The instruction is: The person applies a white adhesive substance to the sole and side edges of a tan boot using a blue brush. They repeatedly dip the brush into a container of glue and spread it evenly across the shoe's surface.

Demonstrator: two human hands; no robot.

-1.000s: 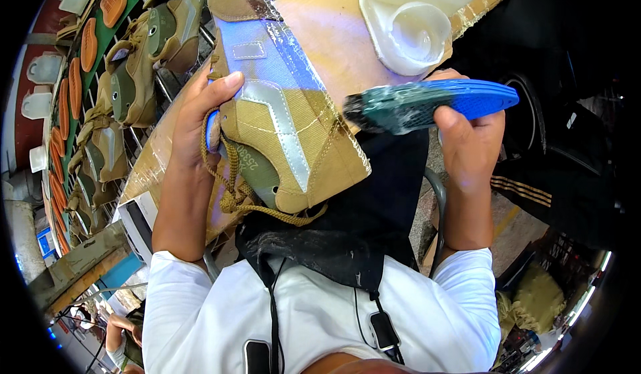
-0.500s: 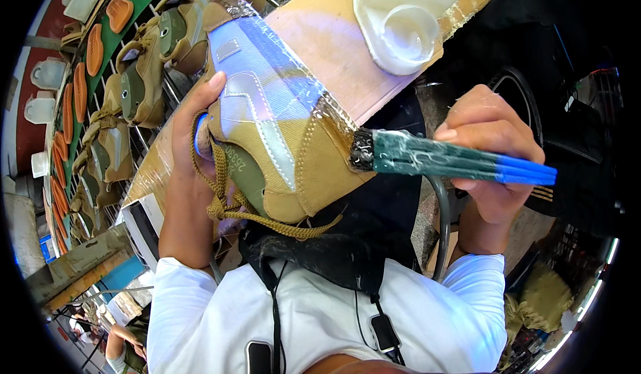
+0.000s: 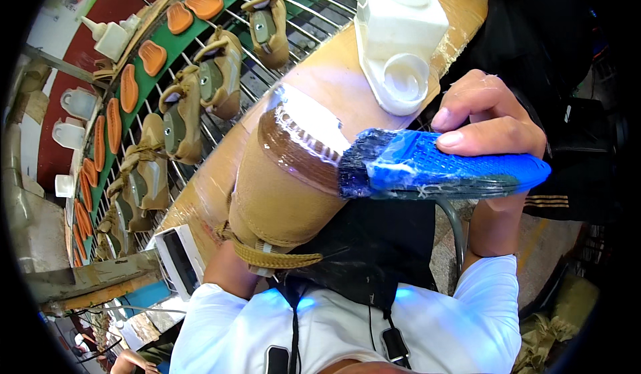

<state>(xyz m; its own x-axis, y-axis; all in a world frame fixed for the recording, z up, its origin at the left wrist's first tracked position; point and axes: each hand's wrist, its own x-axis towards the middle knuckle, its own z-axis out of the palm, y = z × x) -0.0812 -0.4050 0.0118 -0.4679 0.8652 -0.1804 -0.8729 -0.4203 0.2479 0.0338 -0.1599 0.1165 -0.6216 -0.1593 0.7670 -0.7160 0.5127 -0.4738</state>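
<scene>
We saw the right hand [image 3: 491,130] pinching a blue-handled brush [image 3: 434,170], thumb on top and fingers curled round the handle. The brush lay almost level, its long axis running across the picture, handle toward the person's right and dark bristles pointing left, touching the shiny brown edge of a tan boot [image 3: 287,187]. The boot sat between the hands, over the dark apron [image 3: 374,254]; its long axis ran from the lower left up to the right, laces [image 3: 270,257] hanging at the low end, the glossy, wet-looking band at the high end. Of the left hand [image 3: 224,270] only the wrist and a little of the palm showed beneath the boot, so we could not tell how its fingers lay, though it seemed to bear the boot from below.

Just behind stood a wooden bench edge [image 3: 334,80] wrapped in clear film, with a white plastic container [image 3: 397,33] on it. Beyond ran a wire-rack conveyor [image 3: 307,20] carrying more tan boots [image 3: 217,73], and alongside it a green strip lined with orange soles [image 3: 127,87].
</scene>
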